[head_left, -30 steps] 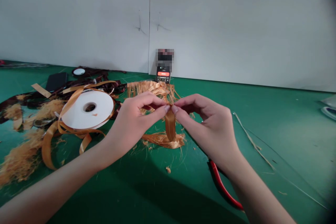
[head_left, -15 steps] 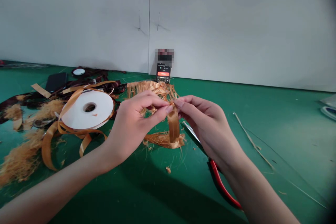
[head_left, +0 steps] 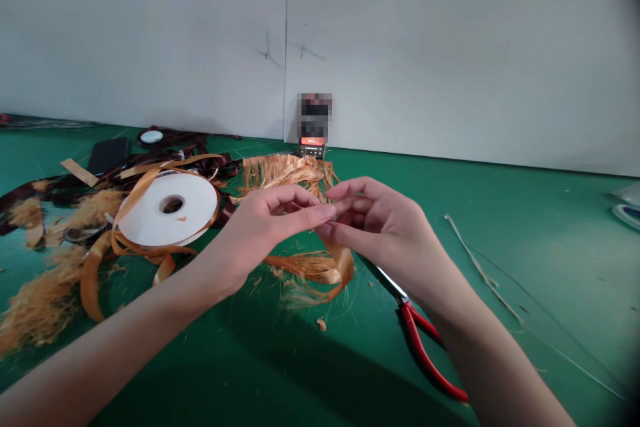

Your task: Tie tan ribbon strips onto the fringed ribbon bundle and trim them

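Note:
My left hand point(head_left: 265, 227) and my right hand point(head_left: 380, 230) meet above the green mat, fingertips touching. Between them they pinch a short strip of orange satin ribbon point(head_left: 336, 265) with a frayed, fringed edge; it curls down from the fingers to the mat. The left hand's thumb and forefinger are pressed together at the strip's top. The right hand's fingers curl round the same end. Red-handled scissors point(head_left: 425, 353) lie on the mat under my right wrist.
A white spool of orange ribbon point(head_left: 167, 208) lies at the left among loose ribbon loops and frayed orange fibres point(head_left: 35, 310). A phone point(head_left: 311, 145) leans on the white wall. A dark phone point(head_left: 106, 155) lies further left. Thin fibre strands point(head_left: 480, 267) lie right.
The ribbon strip, held upright before, has dropped lower and curved to the right. Both hands have tilted and closed together; the scissors under my right wrist show more.

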The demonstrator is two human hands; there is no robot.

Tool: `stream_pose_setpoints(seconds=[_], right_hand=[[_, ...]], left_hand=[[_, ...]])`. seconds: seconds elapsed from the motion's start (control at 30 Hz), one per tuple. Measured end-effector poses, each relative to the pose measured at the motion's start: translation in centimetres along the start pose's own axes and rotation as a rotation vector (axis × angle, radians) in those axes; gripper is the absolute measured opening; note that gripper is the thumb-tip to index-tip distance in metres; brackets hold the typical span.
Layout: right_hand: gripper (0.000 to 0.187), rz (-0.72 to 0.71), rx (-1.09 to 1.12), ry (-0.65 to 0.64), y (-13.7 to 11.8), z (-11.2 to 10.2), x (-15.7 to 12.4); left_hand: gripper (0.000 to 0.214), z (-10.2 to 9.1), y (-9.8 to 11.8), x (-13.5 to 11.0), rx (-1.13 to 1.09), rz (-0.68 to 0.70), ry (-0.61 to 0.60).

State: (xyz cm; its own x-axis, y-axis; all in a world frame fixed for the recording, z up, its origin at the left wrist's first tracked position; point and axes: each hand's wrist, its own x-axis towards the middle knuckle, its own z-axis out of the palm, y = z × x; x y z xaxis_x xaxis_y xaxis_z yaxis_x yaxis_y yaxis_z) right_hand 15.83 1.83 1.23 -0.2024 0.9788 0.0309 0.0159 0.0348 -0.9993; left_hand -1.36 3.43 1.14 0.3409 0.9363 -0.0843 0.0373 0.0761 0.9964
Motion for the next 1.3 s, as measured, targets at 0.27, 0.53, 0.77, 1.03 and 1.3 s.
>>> stream_pose_setpoints(seconds=[0.27,0.53,0.77,1.03,1.3], right_hand=[[0.021,-0.024,-0.088,-0.033,0.0,-0.7,0.0],[0.031,-0.003,-0.057,-0.015,0.0,-0.5,0.4],[0.035,0.092,-0.015,-0.048,-0.3,-1.4,0.4],[0.023,0.107,0.062,-0.241,-0.6,-2.2,0.3],[0.016,0.202,-0.452,-0.023,0.1,-4.5,0.9]], left_hand=[[0.02,-0.3,-0.1,0.2,-0.127,-0.049,-0.014],[0.019,-0.5,-0.1,0.0,-0.05,-0.011,0.019],[0.009,-0.5,-0.2,0.2,-0.239,-0.054,-0.039],[0.026,-0.4,0.0,0.1,-0.476,-0.227,-0.175],[0.031,-2.6,0.8,0.9,-0.423,-0.14,0.076]])
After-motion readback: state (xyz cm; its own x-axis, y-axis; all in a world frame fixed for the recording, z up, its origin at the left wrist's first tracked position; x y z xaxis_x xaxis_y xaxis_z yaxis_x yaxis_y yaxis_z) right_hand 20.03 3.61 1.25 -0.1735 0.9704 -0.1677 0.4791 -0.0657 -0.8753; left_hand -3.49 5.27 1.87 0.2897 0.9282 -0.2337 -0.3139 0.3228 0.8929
